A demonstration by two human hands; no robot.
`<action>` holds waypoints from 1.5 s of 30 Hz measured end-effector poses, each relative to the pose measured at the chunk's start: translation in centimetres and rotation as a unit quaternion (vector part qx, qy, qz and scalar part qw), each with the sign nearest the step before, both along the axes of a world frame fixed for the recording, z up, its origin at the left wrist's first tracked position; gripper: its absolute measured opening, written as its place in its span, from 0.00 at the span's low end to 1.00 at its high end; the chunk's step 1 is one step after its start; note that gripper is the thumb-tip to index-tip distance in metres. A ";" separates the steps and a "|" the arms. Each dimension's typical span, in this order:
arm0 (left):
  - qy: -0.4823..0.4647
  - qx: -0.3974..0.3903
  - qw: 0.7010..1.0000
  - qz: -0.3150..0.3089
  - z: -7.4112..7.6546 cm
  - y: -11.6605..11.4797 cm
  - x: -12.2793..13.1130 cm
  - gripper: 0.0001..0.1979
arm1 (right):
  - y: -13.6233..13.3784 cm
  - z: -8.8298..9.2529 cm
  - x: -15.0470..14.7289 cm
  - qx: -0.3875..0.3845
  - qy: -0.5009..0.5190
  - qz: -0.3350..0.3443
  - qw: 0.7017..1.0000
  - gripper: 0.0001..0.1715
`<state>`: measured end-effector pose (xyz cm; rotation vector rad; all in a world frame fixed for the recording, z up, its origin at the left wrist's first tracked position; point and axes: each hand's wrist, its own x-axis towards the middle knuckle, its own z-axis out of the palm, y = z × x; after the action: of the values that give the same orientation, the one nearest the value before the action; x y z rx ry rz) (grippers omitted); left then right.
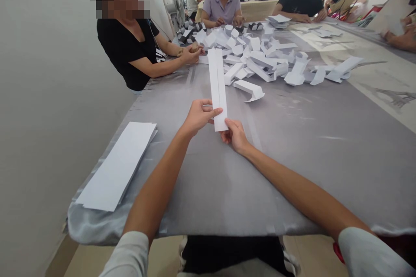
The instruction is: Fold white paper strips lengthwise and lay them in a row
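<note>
A long white paper strip (218, 86), folded lengthwise with a seam down its middle, is held up over the table between my two hands. My left hand (199, 116) pinches its left edge near the lower end, thumb on top and fingers behind. At the lower right corner, my right hand (236, 135) grips the strip between thumb and curled fingers. To the left of my forearm lies a stack of flat white paper sheets (118, 166). Past the strip's far end spreads a heap of folded white paper pieces (256, 58).
A grey cloth covers the table (292, 160). One person in black (130, 52) works at the left edge; others sit across the far side. A printed Eiffel Tower sheet (390, 93) lies at right. A fan (177, 4) stands by the wall.
</note>
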<state>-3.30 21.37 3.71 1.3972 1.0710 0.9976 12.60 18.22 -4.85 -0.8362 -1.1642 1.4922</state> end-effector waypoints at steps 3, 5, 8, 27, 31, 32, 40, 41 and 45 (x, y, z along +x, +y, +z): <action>-0.010 -0.004 1.000 -0.005 -0.1 0.1 0.0 0.23 | 0.0 0.0 0.0 0.009 0.013 -0.002 1.000 0.34; -0.010 -0.004 1.000 0.000 -0.2 0.2 0.1 0.22 | 0.0 0.0 0.0 0.022 0.010 -0.011 1.000 0.33; 0.006 0.000 1.000 0.014 -0.2 0.2 0.1 0.21 | -0.1 0.2 0.0 0.045 -0.005 -0.025 0.999 0.32; 0.053 -0.003 0.998 0.016 -0.4 0.2 -0.1 0.24 | -0.2 -0.1 -0.1 0.051 -0.052 0.006 0.997 0.30; 0.073 -0.009 0.997 -0.034 -0.1 0.3 -0.9 0.23 | -0.1 0.0 -0.2 0.054 -0.047 -0.018 0.997 0.31; 0.077 -0.008 0.996 -0.046 0.1 0.4 -1.2 0.22 | -0.1 0.0 -0.2 0.052 -0.044 -0.022 0.997 0.31; 0.137 0.014 0.989 -0.051 0.3 0.7 -2.6 0.18 | 0.0 -0.3 -0.2 0.052 -0.039 -0.012 0.998 0.30; 0.142 0.018 0.989 -0.046 0.2 0.7 -2.5 0.18 | 0.0 -0.3 -0.2 0.055 -0.041 -0.016 0.997 0.30; 0.153 0.036 0.987 -0.044 -0.2 0.8 -2.0 0.15 | 0.0 -0.3 -0.1 0.057 -0.050 -0.027 0.997 0.30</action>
<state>-5.35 22.16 3.46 1.6806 1.1942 0.7787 12.45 18.17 -5.11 -0.8656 -1.2798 1.3390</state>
